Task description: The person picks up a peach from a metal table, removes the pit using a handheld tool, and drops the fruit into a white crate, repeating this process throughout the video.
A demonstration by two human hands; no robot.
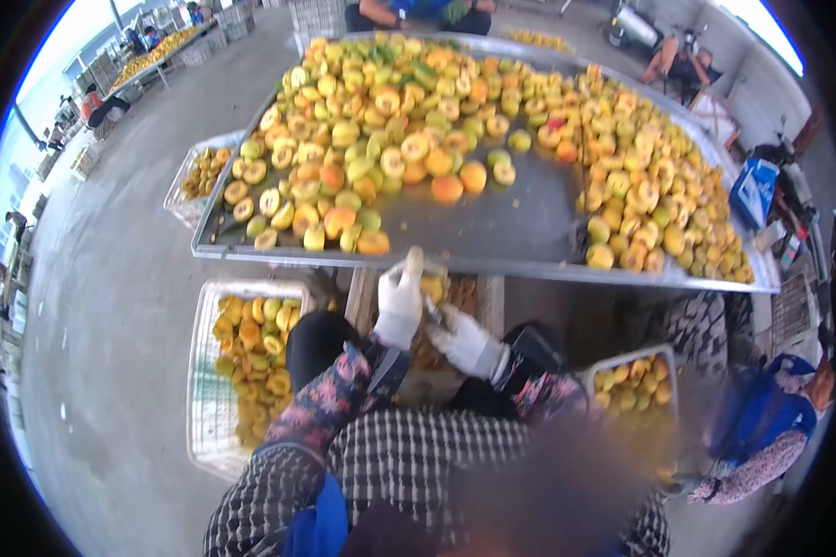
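Note:
My left hand (399, 306), in a white glove, is closed at the table's near edge on a piece of yellow stone fruit (433, 286). Close beside it, my right hand (468, 342), also gloved, has its fingers wrapped round a small thin tool (432, 311) that looks like a knife; its tip is hard to make out. Below both hands, between my knees, stands a crate (495, 311) with brownish bits inside. Cut and whole yellow-orange stone fruits (390, 158) are heaped on the metal table (492, 227) in front of me.
A white crate of fruit (198, 371) stands left of my knee, another crate (673, 371) at my right. A further crate (178, 197) sits by the table's left side. People sit across the table (423, 11) and at right (762, 427). The table's raised metal rim (622, 277) faces me.

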